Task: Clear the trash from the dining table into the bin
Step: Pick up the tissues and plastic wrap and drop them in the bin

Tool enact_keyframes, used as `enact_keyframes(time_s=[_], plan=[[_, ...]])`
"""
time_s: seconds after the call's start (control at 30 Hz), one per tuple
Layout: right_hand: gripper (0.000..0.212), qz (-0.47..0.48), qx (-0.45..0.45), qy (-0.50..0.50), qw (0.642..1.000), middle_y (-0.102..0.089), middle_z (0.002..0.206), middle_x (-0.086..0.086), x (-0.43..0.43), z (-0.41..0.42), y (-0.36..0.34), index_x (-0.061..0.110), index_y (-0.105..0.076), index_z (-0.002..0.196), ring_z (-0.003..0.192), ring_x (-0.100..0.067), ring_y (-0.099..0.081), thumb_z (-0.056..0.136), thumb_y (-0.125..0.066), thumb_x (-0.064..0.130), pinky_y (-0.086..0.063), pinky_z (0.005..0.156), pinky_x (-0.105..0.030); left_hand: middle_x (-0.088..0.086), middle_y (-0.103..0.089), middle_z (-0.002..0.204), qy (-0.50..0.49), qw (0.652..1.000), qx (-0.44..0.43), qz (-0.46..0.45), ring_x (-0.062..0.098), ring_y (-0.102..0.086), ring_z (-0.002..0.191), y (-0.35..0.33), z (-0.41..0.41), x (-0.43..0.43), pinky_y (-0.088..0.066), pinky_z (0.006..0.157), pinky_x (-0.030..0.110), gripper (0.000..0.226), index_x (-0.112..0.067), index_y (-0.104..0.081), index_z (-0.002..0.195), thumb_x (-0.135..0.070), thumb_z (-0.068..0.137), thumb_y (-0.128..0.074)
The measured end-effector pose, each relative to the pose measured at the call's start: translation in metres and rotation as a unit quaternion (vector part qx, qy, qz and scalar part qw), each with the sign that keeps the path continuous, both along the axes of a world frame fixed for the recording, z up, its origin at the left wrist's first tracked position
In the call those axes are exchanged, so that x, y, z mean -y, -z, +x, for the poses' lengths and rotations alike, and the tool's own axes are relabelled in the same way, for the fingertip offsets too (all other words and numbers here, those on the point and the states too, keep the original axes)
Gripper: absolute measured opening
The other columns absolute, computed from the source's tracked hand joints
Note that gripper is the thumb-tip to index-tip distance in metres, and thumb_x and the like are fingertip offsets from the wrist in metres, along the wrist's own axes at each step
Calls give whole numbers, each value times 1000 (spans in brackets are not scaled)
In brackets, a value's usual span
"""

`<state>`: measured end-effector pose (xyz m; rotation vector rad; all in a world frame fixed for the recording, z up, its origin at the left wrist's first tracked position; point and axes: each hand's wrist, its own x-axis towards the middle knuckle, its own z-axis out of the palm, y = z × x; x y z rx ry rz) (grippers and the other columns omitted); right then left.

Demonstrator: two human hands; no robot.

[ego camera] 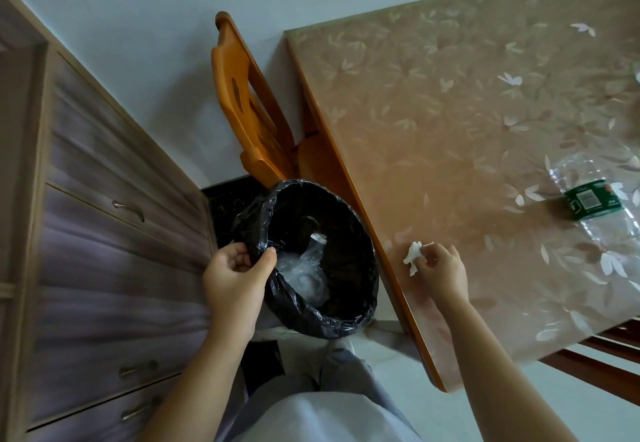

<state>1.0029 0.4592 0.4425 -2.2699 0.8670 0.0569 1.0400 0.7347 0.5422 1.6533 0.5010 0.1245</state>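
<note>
The left hand [235,279] has its grip curled tight on the rim of the bin [311,258], thumb inside and fingers outside over the black liner, tipping it toward the person beside the counter [450,137]. The right hand [443,268] reaches over the counter's near edge, palm down, fingertips pinching a crumpled white tissue [413,257]. Clear crumpled plastic [304,275] lies inside the bin, and a crushed plastic bottle [595,199] with a green label rests farther along the counter, well apart from either hand.
</note>
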Motion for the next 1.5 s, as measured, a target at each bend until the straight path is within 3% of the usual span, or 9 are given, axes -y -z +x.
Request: enact_keyframes(time_s=[0.17,0.4,0.6,0.7,0.8,0.93,1.07,1.37,1.5], plan=[[1,14,25,3,1000,-55,80,-12,-3,-6,-2,7,-60,78,69,-23,-50,79,-59,7,-37,59,-32,-1,-58,70,-1,1000,-6,-6,-8,-53,50,0,0,1,-44,50,9,21,-18,-57,78,-6,71,-73],[11,69,127,14,989,-62,77,-4,-26,-5,-46,18,-59,74,69,-14,-55,79,-62,9,-40,59,-18,-3,-57,65,24,1000,11,-16,-6,-52,48,-12,-4,0,-43,47,10,18,-18,-59,76,-8,71,-74],[4,70,177,-56,980,-62,78,-5,-62,1,-103,13,-62,78,68,-11,-55,79,-64,10,-41,58,-15,-2,-57,64,37,998,34,-36,-6,-52,47,-27,-13,-2,-43,47,10,19,-17,-58,74,-7,71,-73],[10,68,131,-165,975,-63,85,-2,-90,-6,-119,15,-64,88,72,-7,-56,79,-64,11,-47,65,-13,-3,-59,64,45,997,46,-44,-5,-54,49,-31,-18,-8,-44,47,11,17,-16,-59,75,-8,71,-73],[26,-7,82,-217,973,-62,102,-3,-103,-20,-121,16,-62,107,89,-17,-58,80,-64,18,-50,81,-30,-8,-62,61,53,995,56,-58,-3,-57,52,-32,-25,-12,-46,49,12,19,-20,-59,75,-9,70,-74],[31,-109,87,-150,979,-60,106,-5,-96,-52,-122,16,-59,113,100,-24,-52,84,-59,25,-45,84,-36,-16,-62,54,72,993,69,-58,-5,-55,51,-30,-36,-13,-43,48,10,22,-24,-57,72,-9,70,-73],[31,-177,68,-95,977,-61,108,-8,-73,-94,-125,15,-59,113,100,-30,-52,84,-59,23,-42,83,-40,-8,-58,61,94,991,75,-55,-2,-53,51,-37,-47,-4,-43,48,12,17,-21,-57,70,-13,70,-73],[31,-201,105,23,974,-62,108,-12,-7,-193,-143,11,-60,112,105,-33,-52,81,-63,15,-43,87,-45,8,-66,81,132,983,113,-66,20,-64,73,-83,-96,64,-52,67,31,26,-8,-61,84,-21,66,-74],[27,-207,137,42,968,-62,110,-15,39,-242,-162,8,-61,110,107,-35,-52,83,-60,13,-45,89,-47,8,-67,83,145,974,161,-60,18,-65,73,-104,-147,118,-54,65,27,37,-6,-62,90,-29,63,-73]])
